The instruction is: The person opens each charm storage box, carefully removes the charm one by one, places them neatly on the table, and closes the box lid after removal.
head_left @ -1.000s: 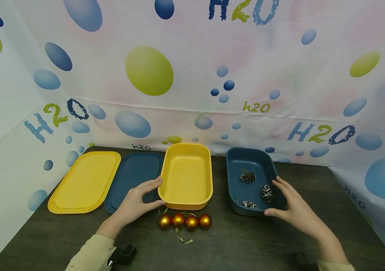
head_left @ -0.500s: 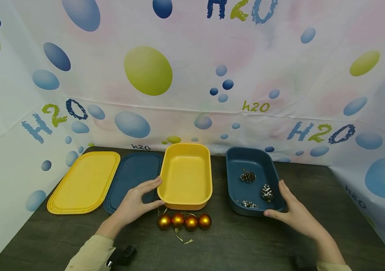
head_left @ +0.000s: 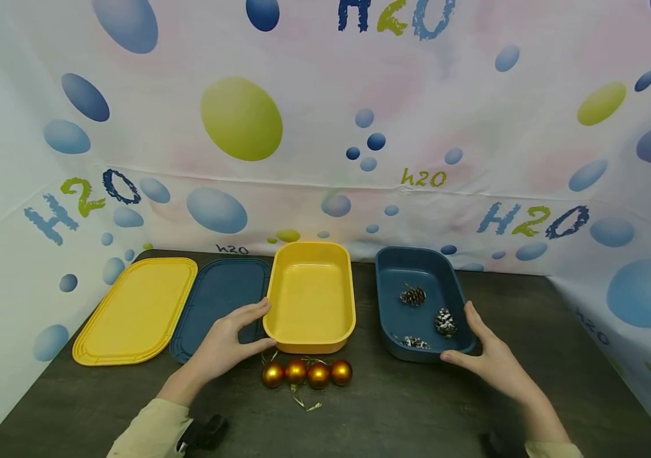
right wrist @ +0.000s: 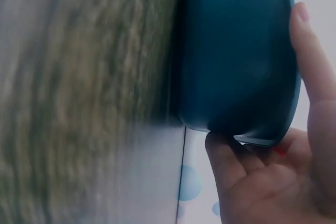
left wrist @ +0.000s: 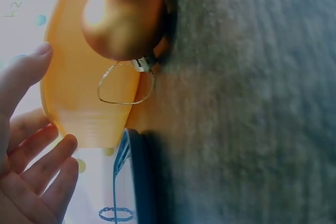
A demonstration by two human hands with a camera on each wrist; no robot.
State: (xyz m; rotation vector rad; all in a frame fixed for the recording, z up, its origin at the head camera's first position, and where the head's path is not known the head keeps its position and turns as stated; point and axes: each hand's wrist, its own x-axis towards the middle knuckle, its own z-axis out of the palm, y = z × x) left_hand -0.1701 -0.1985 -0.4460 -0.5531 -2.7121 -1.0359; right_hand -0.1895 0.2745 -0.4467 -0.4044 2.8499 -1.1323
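My left hand (head_left: 224,338) is at the near left corner of an empty yellow container (head_left: 309,348), thumb by the front rim and fingers along the left side. My right hand (head_left: 494,356) is around the near right corner of a dark blue container (head_left: 385,318); its thumb touches the front rim and its fingers lie against the right wall. Inside the blue container are a brown pine cone (head_left: 412,295), a white-tipped pine cone (head_left: 445,323) and a partly hidden one (head_left: 416,342) near the front wall. Both hands have extended, relaxed fingers.
Several gold Christmas balls (head_left: 318,375) with string loops lie in a row before the yellow container. Left of it lie a dark blue lid (head_left: 228,280) and a yellow lid (head_left: 137,312) on the dark table (head_left: 394,413). A patterned curtain (head_left: 302,127) stands behind.
The right hand's fingers have shifted slightly along the blue container's right side. The left hand stays at the yellow container. The head view has turned a little to the right.
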